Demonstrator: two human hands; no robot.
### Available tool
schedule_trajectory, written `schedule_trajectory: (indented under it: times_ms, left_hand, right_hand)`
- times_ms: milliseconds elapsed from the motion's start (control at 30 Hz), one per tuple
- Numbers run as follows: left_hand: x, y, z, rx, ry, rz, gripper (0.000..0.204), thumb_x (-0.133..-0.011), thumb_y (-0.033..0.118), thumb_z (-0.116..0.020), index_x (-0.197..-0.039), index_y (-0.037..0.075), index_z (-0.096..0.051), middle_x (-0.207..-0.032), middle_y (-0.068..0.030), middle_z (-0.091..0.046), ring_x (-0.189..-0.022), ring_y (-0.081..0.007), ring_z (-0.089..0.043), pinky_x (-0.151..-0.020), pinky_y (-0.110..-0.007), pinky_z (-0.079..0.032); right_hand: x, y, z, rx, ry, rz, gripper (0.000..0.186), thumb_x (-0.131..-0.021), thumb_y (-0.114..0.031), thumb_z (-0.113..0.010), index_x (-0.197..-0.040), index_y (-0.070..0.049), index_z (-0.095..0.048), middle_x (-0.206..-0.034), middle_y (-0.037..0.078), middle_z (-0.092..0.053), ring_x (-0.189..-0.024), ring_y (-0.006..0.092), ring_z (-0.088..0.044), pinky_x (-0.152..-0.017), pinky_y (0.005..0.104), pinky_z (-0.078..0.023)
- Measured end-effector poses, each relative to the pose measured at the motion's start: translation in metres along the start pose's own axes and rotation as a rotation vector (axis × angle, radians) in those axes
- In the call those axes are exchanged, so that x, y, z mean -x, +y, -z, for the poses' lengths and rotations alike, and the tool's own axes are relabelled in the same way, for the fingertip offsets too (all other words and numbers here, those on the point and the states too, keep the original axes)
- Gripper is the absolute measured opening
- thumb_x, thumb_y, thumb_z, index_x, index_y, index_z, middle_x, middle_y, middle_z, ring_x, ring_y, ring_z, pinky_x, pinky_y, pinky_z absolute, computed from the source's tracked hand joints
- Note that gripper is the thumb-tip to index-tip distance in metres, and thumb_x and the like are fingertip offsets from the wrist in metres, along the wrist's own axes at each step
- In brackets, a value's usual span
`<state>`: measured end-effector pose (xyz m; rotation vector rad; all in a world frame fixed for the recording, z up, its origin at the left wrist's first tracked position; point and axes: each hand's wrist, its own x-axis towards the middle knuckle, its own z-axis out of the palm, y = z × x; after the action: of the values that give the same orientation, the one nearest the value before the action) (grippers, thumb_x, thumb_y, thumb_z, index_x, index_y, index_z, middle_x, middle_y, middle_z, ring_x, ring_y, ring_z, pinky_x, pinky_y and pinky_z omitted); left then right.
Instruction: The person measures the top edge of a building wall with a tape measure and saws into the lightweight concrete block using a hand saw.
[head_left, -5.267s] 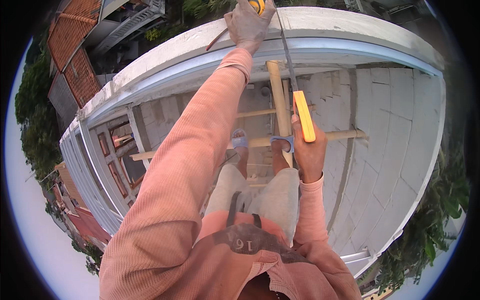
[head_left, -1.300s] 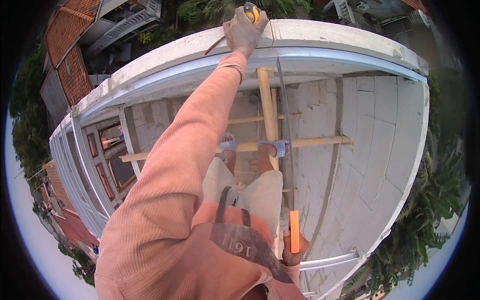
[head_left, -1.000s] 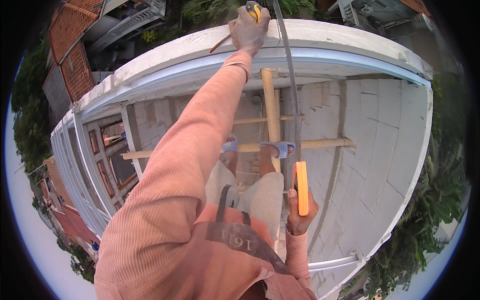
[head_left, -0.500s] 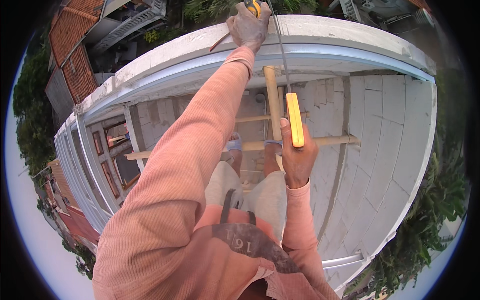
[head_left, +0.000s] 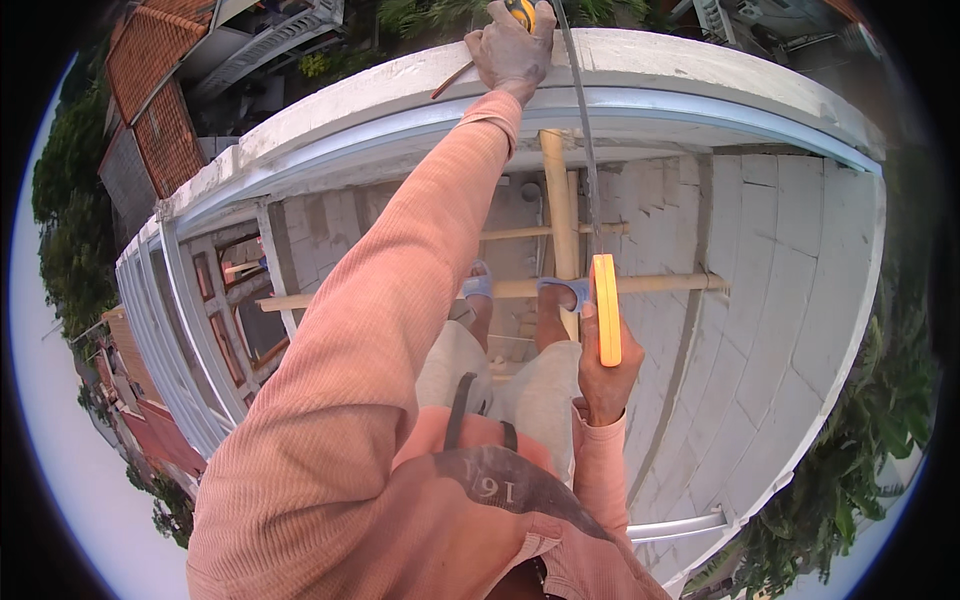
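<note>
My right hand is wrapped round the yellow handle of a hand saw. The saw's long thin blade points away from me and crosses the top of the pale block wall, just right of my left hand. Whether its teeth are in the block cannot be made out. My left hand is closed at the wall top, around a yellow-and-black tape measure partly hidden by the fingers. A thin reddish-brown stick, perhaps a pencil, pokes out on the left of that hand.
A metal channel runs along the wall's inner side. My sandalled feet rest by a horizontal wooden pole, high above a floor; an upright pole rises there. Block walls stand right, metal beams left. Roofs and trees lie beyond.
My right hand has drawn the saw back toward me, its handle now lower in view. My left hand keeps its place on the wall. The whole view has shifted slightly.
</note>
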<state>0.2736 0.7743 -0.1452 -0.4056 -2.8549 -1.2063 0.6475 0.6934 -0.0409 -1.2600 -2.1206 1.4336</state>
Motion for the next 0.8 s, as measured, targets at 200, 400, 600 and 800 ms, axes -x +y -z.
schedule_trajectory:
  times_ms: [200, 400, 600, 800]
  left_hand:
    - [0.004, 0.004, -0.002, -0.012, 0.145, -0.203, 0.048, -0.101, 0.053, -0.047, -0.119, 0.010, -0.057, -0.095, -0.0255, -0.072, -0.097, -0.0430, -0.069, -0.096, -0.051, -0.042]
    - [0.008, 0.013, 0.000, 0.024, 0.037, -0.031, 0.048, -0.101, 0.052, -0.048, -0.122, 0.011, -0.057, -0.099, -0.0253, -0.072, -0.100, -0.0425, -0.068, -0.096, -0.051, -0.042]
    - [0.005, 0.000, -0.006, 0.015, 0.160, -0.199, 0.050, -0.099, 0.054, -0.051, -0.120, 0.009, -0.056, -0.096, -0.0258, -0.072, -0.098, -0.0431, -0.068, -0.095, -0.051, -0.044]
    - [0.009, 0.006, -0.006, 0.019, 0.084, -0.090, 0.050, -0.098, 0.055, -0.053, -0.120, 0.009, -0.056, -0.098, -0.0250, -0.072, -0.097, -0.0432, -0.067, -0.093, -0.051, -0.044]
  right_hand:
    - [-0.002, 0.003, 0.000, 0.035, -0.012, 0.011, 0.020, -0.098, -0.016, -0.072, -0.091, 0.002, -0.070, -0.066, 0.010, -0.063, -0.057, 0.0137, -0.057, -0.057, 0.0318, -0.049]
    - [-0.064, -0.009, -0.031, 0.001, -0.030, -0.050, 0.023, -0.100, -0.019, -0.070, -0.092, 0.003, -0.070, -0.066, 0.009, -0.061, -0.058, 0.0140, -0.052, -0.057, 0.0323, -0.047]
    - [0.026, 0.013, 0.015, 0.063, -0.018, -0.057, 0.017, -0.098, -0.014, -0.072, -0.092, 0.002, -0.070, -0.066, 0.010, -0.062, -0.057, 0.0155, -0.057, -0.056, 0.0333, -0.047]
    - [-0.044, -0.003, -0.019, 0.011, -0.019, 0.018, 0.017, -0.098, -0.014, -0.072, -0.090, 0.001, -0.070, -0.063, 0.010, -0.061, -0.054, 0.0149, -0.055, -0.054, 0.0330, -0.047]
